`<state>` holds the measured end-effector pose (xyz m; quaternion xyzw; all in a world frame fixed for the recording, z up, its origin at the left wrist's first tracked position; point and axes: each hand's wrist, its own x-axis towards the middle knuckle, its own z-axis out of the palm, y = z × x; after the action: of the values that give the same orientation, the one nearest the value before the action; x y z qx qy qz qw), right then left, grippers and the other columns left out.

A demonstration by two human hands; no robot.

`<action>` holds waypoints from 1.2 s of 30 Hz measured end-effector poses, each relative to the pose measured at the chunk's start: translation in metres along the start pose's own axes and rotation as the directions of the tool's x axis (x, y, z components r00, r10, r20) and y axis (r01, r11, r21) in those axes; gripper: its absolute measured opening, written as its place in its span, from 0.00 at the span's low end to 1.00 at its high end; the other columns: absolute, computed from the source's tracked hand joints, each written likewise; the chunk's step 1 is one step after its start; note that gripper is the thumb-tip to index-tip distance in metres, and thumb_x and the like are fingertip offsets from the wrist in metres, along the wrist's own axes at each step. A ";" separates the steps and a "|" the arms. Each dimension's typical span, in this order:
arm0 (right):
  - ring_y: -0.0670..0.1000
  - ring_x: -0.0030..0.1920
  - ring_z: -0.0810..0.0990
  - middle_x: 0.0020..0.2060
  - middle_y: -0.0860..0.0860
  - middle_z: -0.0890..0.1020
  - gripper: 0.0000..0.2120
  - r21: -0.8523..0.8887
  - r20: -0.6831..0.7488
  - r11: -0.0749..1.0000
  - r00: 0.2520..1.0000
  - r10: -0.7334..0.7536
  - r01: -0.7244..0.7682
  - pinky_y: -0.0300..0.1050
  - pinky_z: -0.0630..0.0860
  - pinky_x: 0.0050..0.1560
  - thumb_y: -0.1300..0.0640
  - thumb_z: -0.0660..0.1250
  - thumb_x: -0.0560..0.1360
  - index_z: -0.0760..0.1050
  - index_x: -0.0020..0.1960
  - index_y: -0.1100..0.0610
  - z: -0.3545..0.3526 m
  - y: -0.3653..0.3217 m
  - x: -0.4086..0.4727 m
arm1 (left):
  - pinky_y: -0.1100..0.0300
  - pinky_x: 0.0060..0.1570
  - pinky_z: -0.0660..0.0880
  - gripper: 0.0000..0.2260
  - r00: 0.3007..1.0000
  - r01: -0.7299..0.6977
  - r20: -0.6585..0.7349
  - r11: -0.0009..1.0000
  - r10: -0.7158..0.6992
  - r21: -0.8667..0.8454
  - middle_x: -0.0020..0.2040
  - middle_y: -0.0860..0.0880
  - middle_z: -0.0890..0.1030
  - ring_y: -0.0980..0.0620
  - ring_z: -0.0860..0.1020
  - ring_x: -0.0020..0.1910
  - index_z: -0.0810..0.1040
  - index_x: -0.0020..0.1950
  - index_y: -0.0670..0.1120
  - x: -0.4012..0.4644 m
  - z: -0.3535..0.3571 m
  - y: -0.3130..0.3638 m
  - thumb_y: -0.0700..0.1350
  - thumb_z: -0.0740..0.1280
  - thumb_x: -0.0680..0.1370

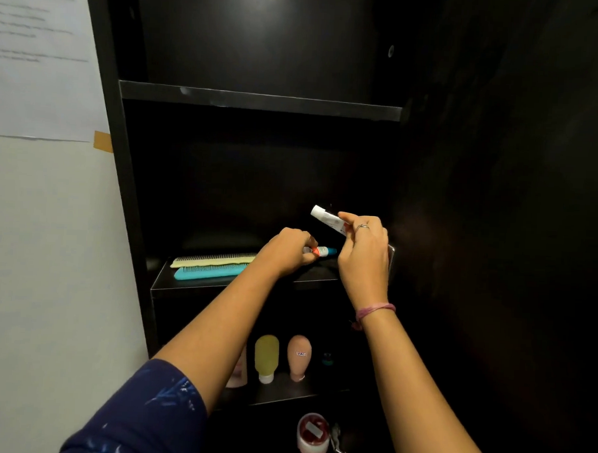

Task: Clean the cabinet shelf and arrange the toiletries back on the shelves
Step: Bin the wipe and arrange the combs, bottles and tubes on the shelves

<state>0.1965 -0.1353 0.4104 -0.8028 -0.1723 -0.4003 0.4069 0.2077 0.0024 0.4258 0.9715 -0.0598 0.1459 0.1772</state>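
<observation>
While both arms reach into the dark cabinet [102, 80], the left hand [286, 251] pinches a small orange-and-teal tube [322, 251] low over the middle shelf [240, 287], probably to lay it flat beside the two combs [210, 265] at nine o'clock. At three o'clock of it, the right hand [363, 253] holds a white tube [327, 219] between thumb and fingers, raised, likely awaiting its turn. Squeeze bottles [266, 356] stand cap-down on the shelf below, at six o'clock, which looks already arranged.
</observation>
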 end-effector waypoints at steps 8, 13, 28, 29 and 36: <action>0.50 0.56 0.70 0.53 0.51 0.76 0.18 -0.040 0.040 0.999 0.999 -0.006 0.008 0.36 0.67 0.52 0.68 0.57 0.76 0.75 0.61 0.55 0.011 0.009 0.000 | 0.51 0.63 0.72 0.23 1.000 -0.002 0.015 0.996 0.003 -0.087 0.63 0.45 0.78 0.48 0.75 0.63 0.74 0.66 0.43 0.002 0.005 -0.011 0.52 0.69 0.73; 0.49 0.55 0.69 0.51 0.51 0.77 0.15 -0.014 0.027 0.999 0.999 0.030 -0.030 0.35 0.65 0.53 0.65 0.58 0.78 0.77 0.59 0.55 0.011 0.006 -0.005 | 0.60 0.62 0.70 0.21 0.993 -0.033 -0.116 0.987 0.014 -0.159 0.63 0.48 0.77 0.52 0.74 0.63 0.74 0.65 0.46 -0.026 -0.008 -0.024 0.50 0.70 0.73; 0.52 0.65 0.72 0.57 0.53 0.79 0.15 -0.082 0.122 0.989 0.983 0.135 -0.126 0.52 0.64 0.72 0.67 0.59 0.76 0.78 0.58 0.56 0.031 0.006 -0.044 | 0.67 0.56 0.64 0.13 0.953 -0.020 -0.303 0.991 -0.022 -0.136 0.57 0.52 0.75 0.55 0.70 0.59 0.77 0.61 0.49 -0.114 -0.011 -0.060 0.47 0.65 0.77; 0.52 0.67 0.71 0.59 0.53 0.79 0.15 -0.087 0.132 0.984 0.977 0.166 -0.156 0.51 0.59 0.74 0.67 0.58 0.76 0.78 0.59 0.57 0.031 0.007 -0.045 | 0.68 0.56 0.64 0.13 0.950 -0.032 -0.311 0.991 -0.009 -0.127 0.56 0.53 0.75 0.55 0.70 0.59 0.77 0.61 0.49 -0.116 -0.010 -0.060 0.47 0.65 0.77; 0.51 0.72 0.64 0.65 0.53 0.75 0.21 -0.034 0.228 0.990 0.963 0.143 -0.139 0.49 0.54 0.76 0.68 0.55 0.75 0.74 0.64 0.58 0.021 0.014 -0.048 | 0.67 0.55 0.65 0.11 0.939 -0.112 -0.339 0.985 0.062 -0.129 0.52 0.53 0.75 0.56 0.70 0.57 0.77 0.59 0.48 -0.132 0.002 -0.055 0.46 0.64 0.77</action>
<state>0.1855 -0.1247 0.3582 -0.8575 -0.1570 -0.2764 0.4046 0.0921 0.0619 0.3659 0.9134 -0.0824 0.3114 0.2490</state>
